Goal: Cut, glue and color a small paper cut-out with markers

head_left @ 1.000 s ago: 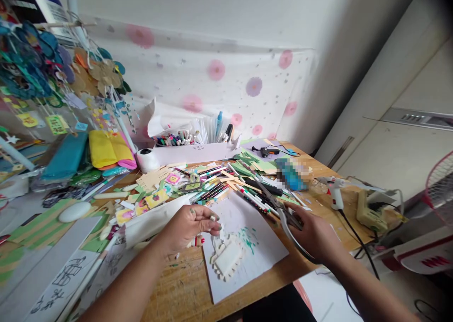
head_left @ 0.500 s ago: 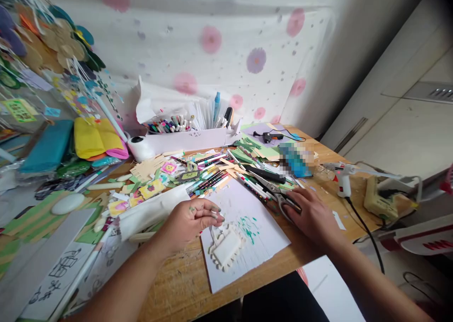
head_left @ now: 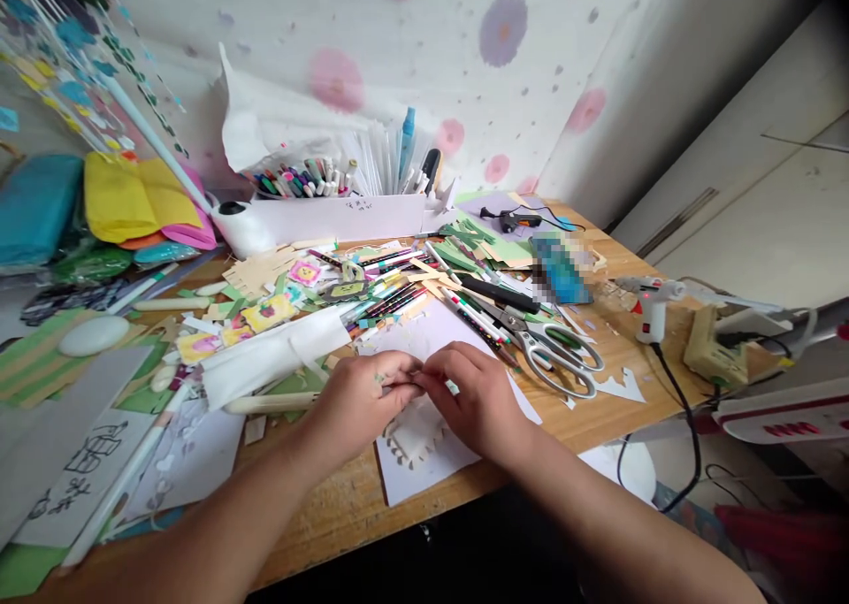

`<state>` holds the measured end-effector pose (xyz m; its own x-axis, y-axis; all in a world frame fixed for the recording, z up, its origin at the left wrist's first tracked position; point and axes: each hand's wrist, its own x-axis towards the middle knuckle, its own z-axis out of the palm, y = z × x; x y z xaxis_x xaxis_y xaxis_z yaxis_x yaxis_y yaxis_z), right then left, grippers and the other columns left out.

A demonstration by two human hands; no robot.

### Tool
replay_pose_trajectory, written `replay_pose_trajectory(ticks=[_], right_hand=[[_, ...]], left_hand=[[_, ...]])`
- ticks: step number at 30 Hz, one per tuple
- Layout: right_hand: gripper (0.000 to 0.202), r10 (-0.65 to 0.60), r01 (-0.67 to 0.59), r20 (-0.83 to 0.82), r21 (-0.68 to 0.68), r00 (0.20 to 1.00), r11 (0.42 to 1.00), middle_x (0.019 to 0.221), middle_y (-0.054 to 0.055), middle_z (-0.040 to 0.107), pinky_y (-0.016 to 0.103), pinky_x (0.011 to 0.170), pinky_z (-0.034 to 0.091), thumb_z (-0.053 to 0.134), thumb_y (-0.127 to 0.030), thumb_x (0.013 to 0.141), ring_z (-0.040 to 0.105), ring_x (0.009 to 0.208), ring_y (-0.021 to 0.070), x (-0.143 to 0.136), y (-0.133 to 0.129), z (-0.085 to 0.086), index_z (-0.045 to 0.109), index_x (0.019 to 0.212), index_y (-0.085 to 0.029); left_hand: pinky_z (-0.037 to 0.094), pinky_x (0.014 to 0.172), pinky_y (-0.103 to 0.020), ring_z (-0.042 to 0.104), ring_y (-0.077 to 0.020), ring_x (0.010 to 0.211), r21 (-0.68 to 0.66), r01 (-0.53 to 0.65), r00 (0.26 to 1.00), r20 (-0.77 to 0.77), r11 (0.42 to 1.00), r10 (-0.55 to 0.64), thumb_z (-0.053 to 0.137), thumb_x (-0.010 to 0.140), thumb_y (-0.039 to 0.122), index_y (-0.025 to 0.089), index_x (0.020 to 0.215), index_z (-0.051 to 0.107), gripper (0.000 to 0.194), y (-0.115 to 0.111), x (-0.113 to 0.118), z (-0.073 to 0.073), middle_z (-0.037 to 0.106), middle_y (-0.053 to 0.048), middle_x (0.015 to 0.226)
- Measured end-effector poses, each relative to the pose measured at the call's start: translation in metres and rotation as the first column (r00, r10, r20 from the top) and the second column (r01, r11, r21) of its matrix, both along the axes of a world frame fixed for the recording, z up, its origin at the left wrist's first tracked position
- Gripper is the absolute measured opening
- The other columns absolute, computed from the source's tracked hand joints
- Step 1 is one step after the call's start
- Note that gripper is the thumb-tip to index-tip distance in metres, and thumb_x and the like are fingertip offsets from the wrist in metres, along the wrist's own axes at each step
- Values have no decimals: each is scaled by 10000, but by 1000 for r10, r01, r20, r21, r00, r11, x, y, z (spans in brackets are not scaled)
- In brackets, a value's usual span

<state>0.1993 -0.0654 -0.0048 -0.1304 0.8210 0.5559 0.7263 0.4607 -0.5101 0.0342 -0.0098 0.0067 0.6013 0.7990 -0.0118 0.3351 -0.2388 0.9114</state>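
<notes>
My left hand [head_left: 363, 399] and my right hand [head_left: 474, 399] meet fingertip to fingertip above the sheet of white paper [head_left: 415, 489]. Both are closed in a pinch; whatever is between the fingers is too small and hidden to make out. Beneath them lies a small cream-white piece with a scalloped edge [head_left: 415, 436], partly covered by my hands. Green specks mark the fingers of my left hand. To the right, a pair of scissors [head_left: 536, 356] with grey handles rests on the table, apart from my right hand.
Colored pencils [head_left: 398, 296] and paper scraps [head_left: 256, 277] are heaped behind the sheet. A white glue gun [head_left: 653, 308] with a black cord stands at the right. A white box of markers [head_left: 338, 217] sits against the wall. A white roll [head_left: 271, 356] lies left of my hands.
My right hand has left the scissors and come left to meet my left hand over the scalloped piece. The scissors now lie on the table. The camera view has shifted.
</notes>
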Motion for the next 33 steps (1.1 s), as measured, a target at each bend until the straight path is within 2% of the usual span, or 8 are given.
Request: replay_pose_trajectory(ticks=[4,8,13,16,19,25,29,33], right_hand=[[141,-7,-18,-126,-196,992,980,675,10,616,235,568,433,548,-215,897,552,599,131,14,-1,0,557,758,-191],[155,-69,39,-71,-359,995,933,621,-22,584,213,506,393,528,-215,902,514,542,114,38,0,2,538,750,-188],[118,-92,116,74,-453,993,884,704,24,658,262,593,437,540,-125,872,597,638,162,60,4,4,632,806,-159],[217,-58,103,111,-461,992,882,945,102,708,330,763,489,502,-73,877,657,860,218,65,5,4,692,953,-147],[309,-75,109,99,-412,992,904,1070,124,691,363,859,498,475,-34,866,660,971,231,70,3,3,697,1049,-150],[230,-150,136,-29,-276,988,952,967,81,683,300,686,531,535,-84,860,658,763,179,68,-1,-1,691,997,-182],[213,-102,97,-7,-229,995,969,953,81,679,309,712,529,535,-95,878,653,798,189,60,0,-5,699,981,-184],[250,-15,45,135,-221,991,974,990,98,680,365,795,524,548,-68,868,637,882,224,54,1,-6,726,1005,-178]], left_hand=[[542,719,-244,718,-204,837,-44,44,999,-1,998,-44,637,767,266,207,916,713,178,-1,1,-5,771,-20,879],[544,687,-257,711,-183,734,-65,58,998,-11,996,-59,601,813,312,204,1084,687,304,2,1,-9,769,-28,864],[485,608,-238,629,-139,585,116,9,995,-102,993,3,564,844,298,226,983,708,213,8,1,-11,726,15,724],[486,683,-247,650,-156,683,188,15,992,-127,982,9,586,833,273,231,869,726,150,12,1,-11,738,8,783],[495,748,-263,661,-178,806,317,68,991,-132,946,-26,557,863,259,228,908,740,190,14,-1,-10,736,-22,880],[394,1001,-494,504,-271,1187,616,300,945,-294,729,-141,454,868,84,359,1159,688,464,14,0,-10,548,-39,1373],[426,941,-461,542,-254,1092,659,279,954,-271,698,-126,423,875,37,301,1117,709,458,20,-3,-15,643,-60,1214],[444,865,-373,581,-210,964,648,239,966,-234,723,-109,459,903,90,230,1069,710,331,26,-10,-15,684,-52,1032]])
